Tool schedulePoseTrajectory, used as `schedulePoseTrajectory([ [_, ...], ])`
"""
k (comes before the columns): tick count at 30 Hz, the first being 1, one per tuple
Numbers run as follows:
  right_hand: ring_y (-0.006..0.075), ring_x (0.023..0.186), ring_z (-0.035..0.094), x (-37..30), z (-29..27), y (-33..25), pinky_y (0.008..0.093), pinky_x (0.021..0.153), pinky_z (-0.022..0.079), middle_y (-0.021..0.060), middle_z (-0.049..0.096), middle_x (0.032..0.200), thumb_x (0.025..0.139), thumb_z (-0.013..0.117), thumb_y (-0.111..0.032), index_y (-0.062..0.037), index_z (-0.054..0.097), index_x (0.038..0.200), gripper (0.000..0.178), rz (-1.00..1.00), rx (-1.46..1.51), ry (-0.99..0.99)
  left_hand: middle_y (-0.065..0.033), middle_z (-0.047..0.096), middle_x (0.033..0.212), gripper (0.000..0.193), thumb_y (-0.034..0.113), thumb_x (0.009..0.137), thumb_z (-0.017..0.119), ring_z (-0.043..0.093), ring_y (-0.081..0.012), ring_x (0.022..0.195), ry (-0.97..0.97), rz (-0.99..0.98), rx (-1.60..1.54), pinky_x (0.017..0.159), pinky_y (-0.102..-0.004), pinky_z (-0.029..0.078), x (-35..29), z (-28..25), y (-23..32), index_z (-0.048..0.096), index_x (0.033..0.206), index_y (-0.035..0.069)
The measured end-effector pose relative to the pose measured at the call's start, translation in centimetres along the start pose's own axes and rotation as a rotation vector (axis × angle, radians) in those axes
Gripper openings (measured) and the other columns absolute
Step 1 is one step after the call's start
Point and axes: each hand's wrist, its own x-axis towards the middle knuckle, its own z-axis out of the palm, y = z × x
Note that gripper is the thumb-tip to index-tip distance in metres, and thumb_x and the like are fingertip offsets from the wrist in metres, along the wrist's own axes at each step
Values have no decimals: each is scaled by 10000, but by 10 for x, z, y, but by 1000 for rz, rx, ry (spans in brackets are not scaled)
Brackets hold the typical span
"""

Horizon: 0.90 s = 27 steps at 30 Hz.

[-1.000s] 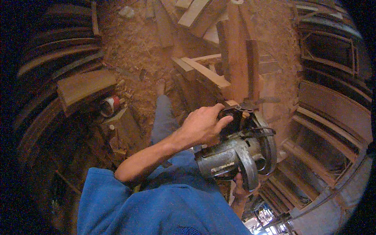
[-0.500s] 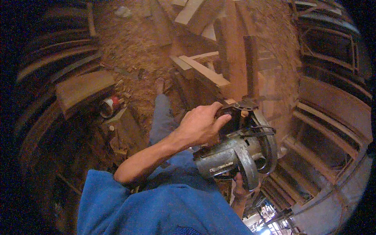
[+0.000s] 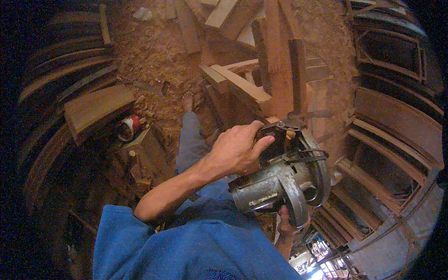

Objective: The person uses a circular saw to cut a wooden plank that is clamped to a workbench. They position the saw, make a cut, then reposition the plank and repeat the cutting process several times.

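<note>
While it is carried clear of any work surface, the circular saw (image 3: 280, 182) sits at the centre-right of the view, over the person's lap and just short of the stacked timber: grey motor housing pointing lower left, round blade guard to the right, dark handle on top. Left hand (image 3: 238, 149): closed over the top handle, fingers wrapped round its front. Right hand (image 3: 285, 225): below the motor housing, mostly hidden; it appears to support the tool from underneath, though how the fingers are set cannot be told. Hands: apart, one above the saw and one beneath it. Directly beyond the blade guard: a light-coloured wooden beam (image 3: 242, 84) lying across a rough frame of darker planks (image 3: 280, 60). Floor (image 3: 154, 51): packed sawdust and offcuts, with the person's bare foot (image 3: 187, 100) on it. Left of the leg: a short block (image 3: 95, 109) and a red-and-white can (image 3: 128, 127). Step judged in hand: bringing the saw to the timber, no cut begun. Next move would call for seating the base plate flat on the beam and lining the blade with the cut.
</note>
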Motion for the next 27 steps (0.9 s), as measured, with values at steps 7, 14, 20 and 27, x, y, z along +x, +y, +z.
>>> schedulePoseTrajectory([
  [7,356,1036,627,-13,2,22,453,896,499,154,664,1092,743,808,-325,-34,648,1132,512,227,75,3,-280,678,945,453,419,961,556,643,-462,934,40,23,-18,813,-546,492,0,-1,1,605,1114,-4],
  [14,376,1028,625,-11,-2,18,466,897,500,173,665,1104,758,781,-383,-29,640,1152,549,190,45,-46,-282,675,931,448,416,965,551,641,-466,924,49,27,-20,804,-544,494,-2,-4,3,592,1116,-4],
  [20,381,1011,630,-5,-4,3,469,887,504,182,666,1098,778,768,-381,-25,638,1135,521,92,15,-55,-278,676,909,451,425,971,545,644,-464,909,46,54,-20,792,-547,495,-2,-9,1,586,1097,-7],
  [27,369,948,650,2,2,-12,454,856,513,172,678,1061,764,793,-379,-34,646,1110,510,42,30,41,-278,676,899,454,430,972,543,648,-461,900,56,72,15,786,-549,498,0,-13,2,589,1087,-7],
])
